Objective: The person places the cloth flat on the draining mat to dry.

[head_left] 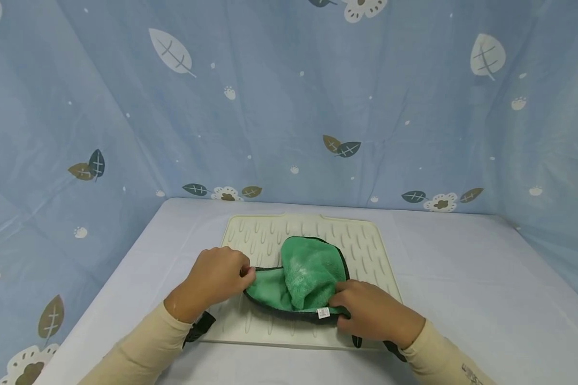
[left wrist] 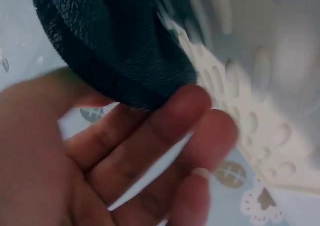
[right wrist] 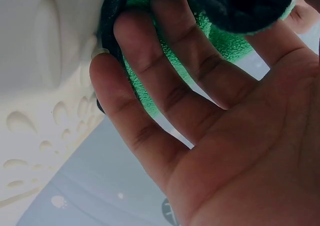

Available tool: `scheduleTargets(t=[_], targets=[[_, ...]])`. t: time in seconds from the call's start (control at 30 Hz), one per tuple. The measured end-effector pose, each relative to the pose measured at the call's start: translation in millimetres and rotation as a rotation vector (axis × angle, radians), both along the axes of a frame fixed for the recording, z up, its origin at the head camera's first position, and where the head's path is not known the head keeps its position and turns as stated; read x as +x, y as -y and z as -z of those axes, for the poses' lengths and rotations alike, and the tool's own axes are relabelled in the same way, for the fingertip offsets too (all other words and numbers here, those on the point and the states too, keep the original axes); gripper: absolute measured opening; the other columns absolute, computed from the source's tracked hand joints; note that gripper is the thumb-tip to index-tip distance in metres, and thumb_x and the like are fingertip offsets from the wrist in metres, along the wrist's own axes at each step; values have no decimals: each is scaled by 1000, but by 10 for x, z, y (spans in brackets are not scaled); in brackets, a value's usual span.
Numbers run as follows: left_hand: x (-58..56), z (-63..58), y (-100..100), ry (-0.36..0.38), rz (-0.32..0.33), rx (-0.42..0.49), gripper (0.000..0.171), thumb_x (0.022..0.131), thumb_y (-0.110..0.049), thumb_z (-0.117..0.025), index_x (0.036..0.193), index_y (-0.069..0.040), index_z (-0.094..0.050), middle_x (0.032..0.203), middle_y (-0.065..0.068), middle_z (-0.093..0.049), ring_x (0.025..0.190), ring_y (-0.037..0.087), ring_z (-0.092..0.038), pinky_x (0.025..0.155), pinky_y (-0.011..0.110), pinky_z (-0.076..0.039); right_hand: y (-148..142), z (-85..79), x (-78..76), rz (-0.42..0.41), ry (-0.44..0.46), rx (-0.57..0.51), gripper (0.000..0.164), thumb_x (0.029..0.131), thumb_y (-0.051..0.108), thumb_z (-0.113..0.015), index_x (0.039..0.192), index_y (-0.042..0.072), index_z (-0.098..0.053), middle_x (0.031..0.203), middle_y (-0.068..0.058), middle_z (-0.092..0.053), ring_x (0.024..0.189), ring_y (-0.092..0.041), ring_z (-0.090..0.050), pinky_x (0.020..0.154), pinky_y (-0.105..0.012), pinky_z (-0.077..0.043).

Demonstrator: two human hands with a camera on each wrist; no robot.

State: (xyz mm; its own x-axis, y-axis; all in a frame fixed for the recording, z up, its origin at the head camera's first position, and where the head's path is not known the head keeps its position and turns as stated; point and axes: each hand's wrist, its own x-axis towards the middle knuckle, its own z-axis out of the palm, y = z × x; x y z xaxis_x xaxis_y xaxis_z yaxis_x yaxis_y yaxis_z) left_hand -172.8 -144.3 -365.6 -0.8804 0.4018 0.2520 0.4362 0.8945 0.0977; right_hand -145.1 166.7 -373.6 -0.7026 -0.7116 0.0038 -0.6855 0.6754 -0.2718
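A green microfiber cloth (head_left: 313,267) with a dark border and a small white label (head_left: 323,313) lies partly folded, its upper part flopped over the middle. My left hand (head_left: 217,275) pinches its left corner between thumb and fingers. In the left wrist view the corner of the cloth (left wrist: 130,51) looks dark, and the other fingers spread loosely below it. At the cloth's lower right corner, my right hand (head_left: 373,313) grips the edge. The right wrist view shows the fingers (right wrist: 145,71) against the green side, with a dark fold over the thumb side.
Under the cloth is a cream draining mat (head_left: 241,235) with raised drop-shaped ridges. It lies on a table with a white cover (head_left: 453,278). A blue curtain (head_left: 279,107) with leaf and flower prints hangs behind and along the sides.
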Motion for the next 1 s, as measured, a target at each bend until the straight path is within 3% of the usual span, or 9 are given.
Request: scheduleTargets(t=[0.1, 0.23, 0.37, 0.5, 0.67, 0.73, 0.83, 1.0], targets=[[6, 23, -17, 84, -33, -47, 47, 88, -26, -73, 49, -22, -48, 49, -14, -34, 49, 7, -34, 45, 25, -26, 10, -12, -7, -7, 2, 5, 14, 77, 8, -70, 76, 21, -63, 76, 11, -47, 67, -5, -37, 60, -24, -34], [12, 69, -39, 141, -60, -84, 31, 85, -30, -80, 59, -22, -64, 56, -12, -55, 52, 8, -46, 48, 29, -37, -2, -59, -15, -11, 6, -12, 7, 83, 18, -70, 79, 23, -66, 77, 13, -51, 67, -2, -41, 60, -24, -37], [9, 116, -45, 164, -52, -73, 32, 81, -29, -83, 58, -23, -61, 56, -12, -54, 54, 9, -48, 49, 31, -40, -25, -111, -63, 54, 11, -108, 16, 95, 33, -66, 81, 27, -65, 75, 16, -52, 66, 2, -45, 58, -22, -40], [6, 154, -45, 155, -30, -50, 31, 79, -27, -85, 61, -22, -60, 57, -12, -56, 54, 9, -50, 49, 31, -40, -16, -127, -204, 160, -62, -209, 18, 97, 29, -66, 79, 25, -64, 70, 16, -51, 61, 3, -44, 57, -20, -40], [21, 173, -43, 112, -13, -45, 22, 79, -28, -86, 83, -16, -67, 77, -4, -68, 62, 17, -61, 52, 36, -48, 29, -126, -445, 264, -139, -212, 8, 94, 20, -70, 86, 18, -69, 75, 9, -59, 65, -3, -50, 59, -24, -43], [27, 179, -43, 101, 0, -56, 26, 81, -29, -84, 95, -14, -69, 85, 0, -69, 65, 21, -64, 53, 38, -50, 40, -122, -521, 303, -127, -189, 7, 94, 20, -69, 94, 14, -70, 82, 3, -64, 69, -7, -55, 62, -28, -46], [25, 188, -47, 88, 18, -69, 32, 85, -28, -80, 109, -11, -68, 93, 5, -69, 66, 24, -66, 54, 40, -51, 52, -112, -598, 355, -67, -142, 20, 96, 23, -67, 111, 10, -69, 95, -4, -69, 79, -15, -63, 66, -33, -49], [6, 191, -46, 42, 35, -49, 29, 87, -19, -78, 113, -12, -69, 97, 6, -71, 65, 24, -66, 52, 38, -50, 89, -69, -671, 366, 19, -93, 34, 98, 23, -64, 128, 7, -65, 102, -7, -72, 78, -12, -63, 66, -31, -49]])
